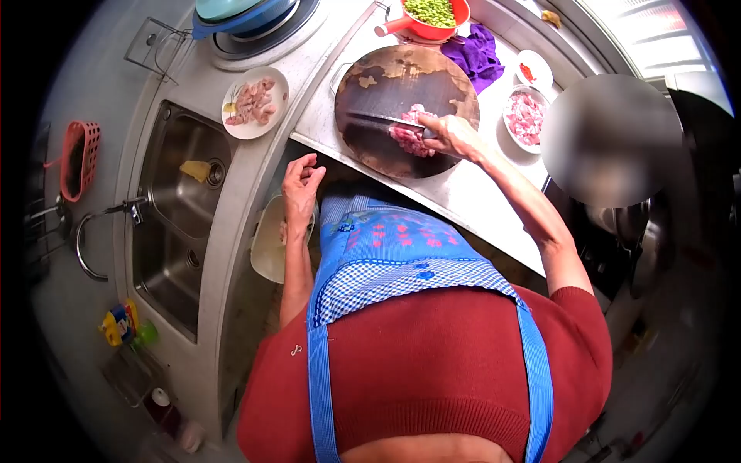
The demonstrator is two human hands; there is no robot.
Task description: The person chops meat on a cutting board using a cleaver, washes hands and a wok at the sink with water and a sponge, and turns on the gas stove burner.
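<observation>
On the round, dark, worn cutting board [401, 69] lies a small heap of cut raw meat [410, 139]. My right hand [455, 137] is wrapped round the handle of a knife [376, 119], whose blade lies flat and points left across the board, beside the meat. Off the counter's front edge, left of the board, my left hand [302, 184] hangs in the air with its fingers partly bent and apart, holding nothing. A white bowl [526, 118] of cut meat stands right of the board, and a white plate [255, 103] with larger meat pieces stands to its left.
Behind the board are a red strainer [432, 23] with green beans, a purple cloth [477, 58] and a small dish [534, 69] with red bits. A double sink [181, 201] with a faucet [100, 224] is at left. A pale bin [269, 251] stands below my left hand.
</observation>
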